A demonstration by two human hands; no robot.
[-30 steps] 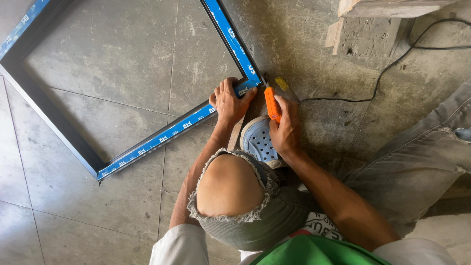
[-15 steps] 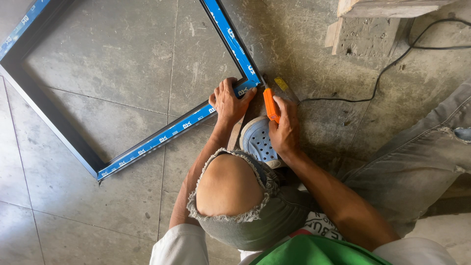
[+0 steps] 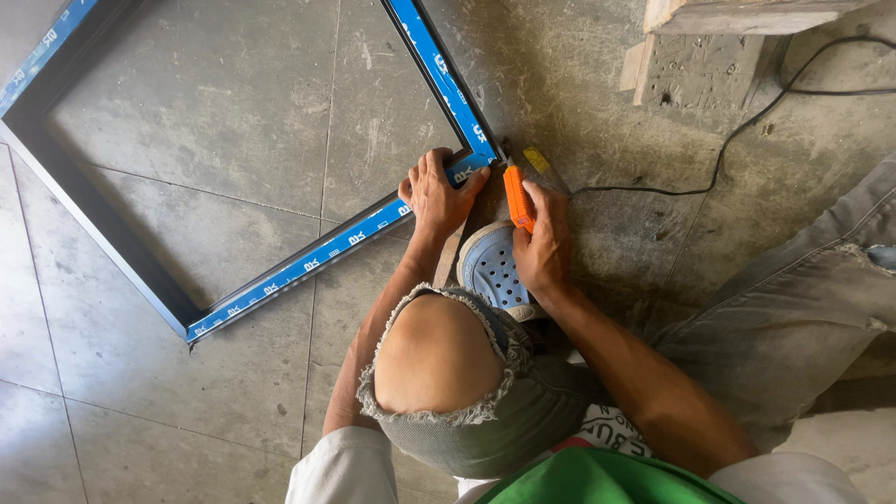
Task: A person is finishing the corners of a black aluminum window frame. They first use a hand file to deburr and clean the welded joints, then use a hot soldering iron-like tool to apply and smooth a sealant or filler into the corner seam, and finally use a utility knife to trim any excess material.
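Both your hands meet at the frame's corner, low on the tiled floor (image 3: 233, 121).

Your left hand (image 3: 437, 194) presses flat, fingers spread, on the blue-taped metal frame (image 3: 308, 261) — your right hand (image 3: 543, 241) grips the orange-handled tool (image 3: 517, 196), its tip touching that corner, just above your grey clog (image 3: 493, 271).

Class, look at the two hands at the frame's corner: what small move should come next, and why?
Probably turn the orange-handled tool further in the right hand: its tip sits at the corner of the blue-taped frame, which the left hand presses to the floor.
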